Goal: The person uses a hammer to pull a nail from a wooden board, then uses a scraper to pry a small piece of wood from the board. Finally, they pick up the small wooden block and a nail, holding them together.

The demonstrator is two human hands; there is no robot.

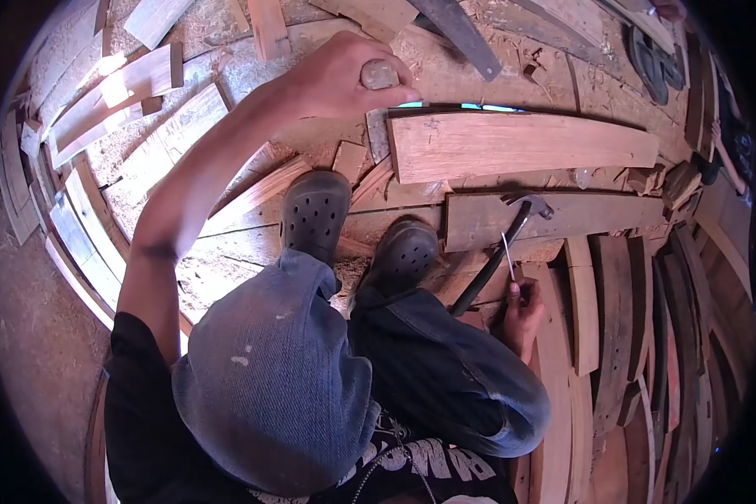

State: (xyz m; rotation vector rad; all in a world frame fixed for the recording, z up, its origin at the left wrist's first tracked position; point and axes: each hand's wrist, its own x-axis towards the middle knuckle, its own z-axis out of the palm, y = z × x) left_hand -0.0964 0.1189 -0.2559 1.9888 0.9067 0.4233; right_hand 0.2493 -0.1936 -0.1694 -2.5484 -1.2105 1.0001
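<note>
My left hand (344, 80) is closed around a pale, round-ended object (380, 74); the rest of it is hidden below the fist. Just right of that hand lies a long, light curved board (521, 147). A thin, pale rod (507, 256) stands up from the pinched fingers of my right hand (524, 312). Close to the left of the rod, a claw hammer (489, 267) rests with its head over a darker board (563, 220). The hammer's handle runs down toward my knee, and neither hand grips it.
A saw blade (458, 34) lies at the top. My shoes (315, 214) are on the plank floor between the hands. Stacked curved boards (617, 319) fill the right side. More offcuts (118, 101) and shavings lie at left. Dark sandals (651, 67) are at upper right.
</note>
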